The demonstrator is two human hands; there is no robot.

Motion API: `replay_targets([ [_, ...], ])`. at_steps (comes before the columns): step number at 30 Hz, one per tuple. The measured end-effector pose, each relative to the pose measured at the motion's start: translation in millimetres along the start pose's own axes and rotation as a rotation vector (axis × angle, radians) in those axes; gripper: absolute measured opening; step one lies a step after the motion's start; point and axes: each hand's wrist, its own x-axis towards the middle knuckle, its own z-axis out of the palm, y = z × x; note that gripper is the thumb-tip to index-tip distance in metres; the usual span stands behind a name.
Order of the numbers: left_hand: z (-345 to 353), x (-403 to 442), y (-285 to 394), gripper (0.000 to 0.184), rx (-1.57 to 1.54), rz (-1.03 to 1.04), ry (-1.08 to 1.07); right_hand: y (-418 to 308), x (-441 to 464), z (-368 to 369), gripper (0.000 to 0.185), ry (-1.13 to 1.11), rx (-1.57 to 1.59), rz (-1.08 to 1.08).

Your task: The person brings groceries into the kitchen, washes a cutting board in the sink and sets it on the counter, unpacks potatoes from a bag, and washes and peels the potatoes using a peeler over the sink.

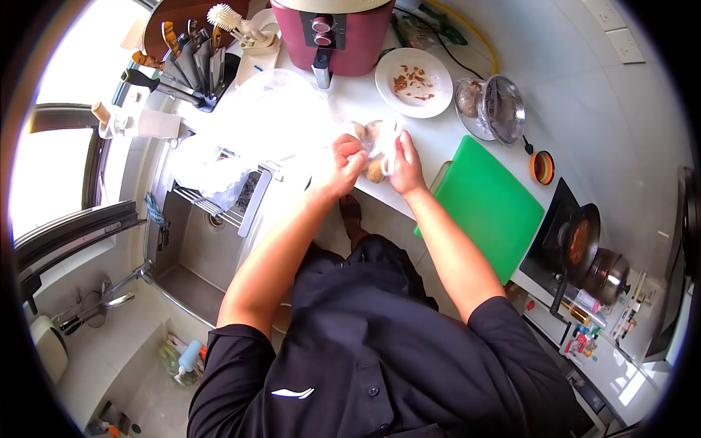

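Between my two hands is a clear plastic bag [374, 135] with several rounded, brownish pieces in it. Their kind is not plain; one yellow-brown piece [374, 171] shows low in the bag. My left hand [345, 166] has its fingers curled closed on the bag's left side. On the other side, my right hand [405, 166] pinches the plastic between thumb and fingers. The bag is held over the front edge of the white counter [350, 95]. Glare washes out the counter left of the bag.
A green cutting board [485, 208] lies right of my hands. Beyond them are a white plate [431, 66] with brown scraps, a maroon air fryer [358, 36] and a covered bowl [504, 109]. Knives [193, 66] stand back left, above the sink [201, 248]. A pan [582, 237] sits far right.
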Motion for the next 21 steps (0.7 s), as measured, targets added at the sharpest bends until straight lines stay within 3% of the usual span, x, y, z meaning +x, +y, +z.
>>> replay_targets([
  [1, -4, 2, 6, 0.023, 0.141, 0.133, 0.034, -9, 1, -6, 0.024, -0.079, 0.072, 0.087],
  [2, -3, 5, 15, 0.027, 0.2, -0.036, 0.03, -13, 3, -6, 0.026, -0.142, 0.064, 0.023],
  [3, 4, 8, 15, 0.027, 0.199, -0.032, 0.027, -14, 5, -7, 0.028, -0.206, 0.055, -0.041],
  [6, 27, 15, 11, 0.026, 0.197, 0.186, -0.002, -25, 14, -2, 0.037, -0.13, -0.076, -0.001],
  [9, -1, 22, 28, 0.015, 0.393, 0.332, -0.111, -35, 24, -16, 0.056, -0.176, -0.182, 0.041],
  [11, -9, 24, 26, 0.011, 0.432, 0.396, -0.094, -23, 28, -27, 0.064, -0.067, -0.291, -0.036],
  [13, -10, 27, 4, 0.014, 0.328, 0.16, 0.071, -20, 40, -61, 0.06, 0.068, -0.409, 0.184],
  [15, -14, 29, -8, 0.013, 0.327, 0.229, 0.088, -9, 43, -76, 0.062, 0.224, -0.381, 0.208],
  [17, -17, 28, -11, 0.014, 0.058, -0.13, 0.318, 14, 50, -92, 0.063, 0.522, -0.072, 0.41],
  [19, -7, 19, 3, 0.022, -0.024, -0.084, 0.249, 4, 54, -86, 0.068, 0.564, -0.196, 0.358],
  [21, -2, 12, 16, 0.022, 0.022, -0.015, 0.154, -2, 38, -77, 0.06, 0.441, -0.199, 0.227],
])
